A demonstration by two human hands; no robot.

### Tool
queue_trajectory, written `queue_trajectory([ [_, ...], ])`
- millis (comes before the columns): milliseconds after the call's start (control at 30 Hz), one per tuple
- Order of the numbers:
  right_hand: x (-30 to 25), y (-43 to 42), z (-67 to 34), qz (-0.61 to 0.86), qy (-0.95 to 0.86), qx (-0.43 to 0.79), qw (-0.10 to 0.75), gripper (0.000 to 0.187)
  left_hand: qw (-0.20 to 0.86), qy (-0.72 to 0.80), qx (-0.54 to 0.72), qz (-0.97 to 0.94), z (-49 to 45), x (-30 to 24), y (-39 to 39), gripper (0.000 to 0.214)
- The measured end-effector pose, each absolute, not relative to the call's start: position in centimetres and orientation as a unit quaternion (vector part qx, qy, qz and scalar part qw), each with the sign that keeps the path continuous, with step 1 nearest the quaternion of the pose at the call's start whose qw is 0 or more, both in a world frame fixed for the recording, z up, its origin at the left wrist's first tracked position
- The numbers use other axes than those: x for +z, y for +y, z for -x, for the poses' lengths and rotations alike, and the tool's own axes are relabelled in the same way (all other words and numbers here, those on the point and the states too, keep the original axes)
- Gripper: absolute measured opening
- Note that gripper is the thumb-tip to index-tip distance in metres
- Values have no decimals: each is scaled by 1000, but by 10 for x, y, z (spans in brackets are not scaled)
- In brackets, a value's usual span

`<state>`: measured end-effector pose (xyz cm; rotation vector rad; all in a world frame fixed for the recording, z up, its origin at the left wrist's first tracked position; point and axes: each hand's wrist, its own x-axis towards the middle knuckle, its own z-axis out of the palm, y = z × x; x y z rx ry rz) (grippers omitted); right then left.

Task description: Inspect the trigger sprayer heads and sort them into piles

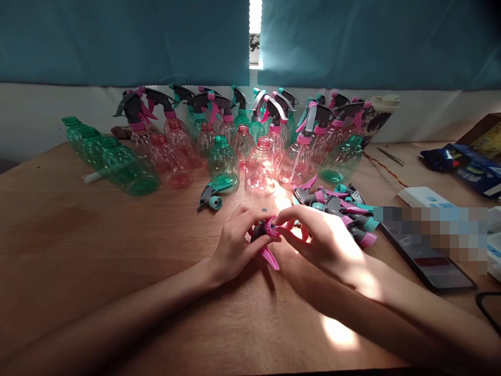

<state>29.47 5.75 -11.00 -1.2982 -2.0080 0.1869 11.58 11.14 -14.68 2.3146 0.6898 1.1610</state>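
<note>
Both my hands meet over the middle of the wooden table (78,250). My left hand (235,245) is closed round a grey and pink spray head (270,240), its pink trigger pointing down towards me. My right hand (324,240) pinches the pink collar of the same spray head from the right. Just beyond stand an open green bottle (223,164) and an open pink bottle (261,167). A loose teal spray head (211,196) lies to the left of my hands.
A pile of loose spray heads (340,206) lies right of my hands. Several capped spray bottles (274,125) stand at the back, and green bottles (113,159) lie on their sides at left. A phone (434,266), boxes and blue packets (465,167) fill the right.
</note>
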Motion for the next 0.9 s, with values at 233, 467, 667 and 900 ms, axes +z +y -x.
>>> queue_trajectory([
  [233,-122,63,-298,491,-797,62,346,12,197,268,431,-839,-118,-148,113,27],
  [467,-130,26,-315,507,-717,219,425,30,206,312,365,-853,-122,-146,112,33],
  [667,-139,-31,-346,545,-707,97,441,34,217,338,295,-867,-150,-123,124,32],
  [900,-137,-58,-369,565,-675,69,470,30,84,223,239,-942,-241,-76,149,44],
])
